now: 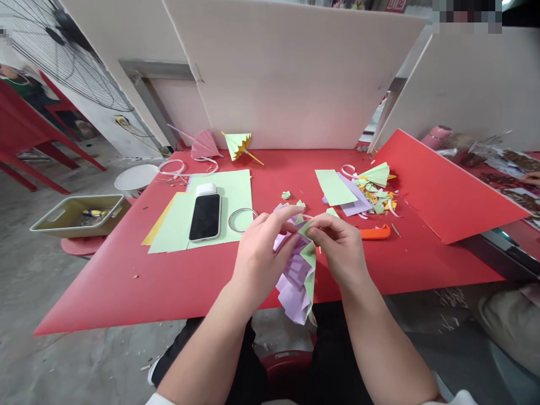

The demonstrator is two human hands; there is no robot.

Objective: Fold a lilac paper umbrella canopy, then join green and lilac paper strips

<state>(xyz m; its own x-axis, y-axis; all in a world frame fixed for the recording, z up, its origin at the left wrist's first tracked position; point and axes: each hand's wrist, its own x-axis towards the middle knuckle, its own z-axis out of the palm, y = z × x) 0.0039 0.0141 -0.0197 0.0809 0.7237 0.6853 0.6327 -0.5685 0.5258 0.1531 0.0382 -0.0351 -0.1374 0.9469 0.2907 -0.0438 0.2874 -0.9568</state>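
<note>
Between my hands hangs a pleated paper piece (294, 275), purple with a light green edge, its lower end dangling past the table's front edge. My left hand (264, 250) pinches its upper part from the left, thumb and fingers on the folds. At the top of the green edge, the fingertips of my right hand (340, 239) are pressed together on the paper. Small green paper scraps (286, 195) lie just beyond my hands. To the right of my right hand rests an orange cutter (375, 232).
On the red table (105, 298), a phone (205, 217), a white case (206, 189) and a tape ring (242, 220) lie on green sheets (236, 185). Small paper umbrellas (238, 145) stand behind. Cut sheets (335, 187) and scraps (379, 198) lie right, near a red board (442, 191).
</note>
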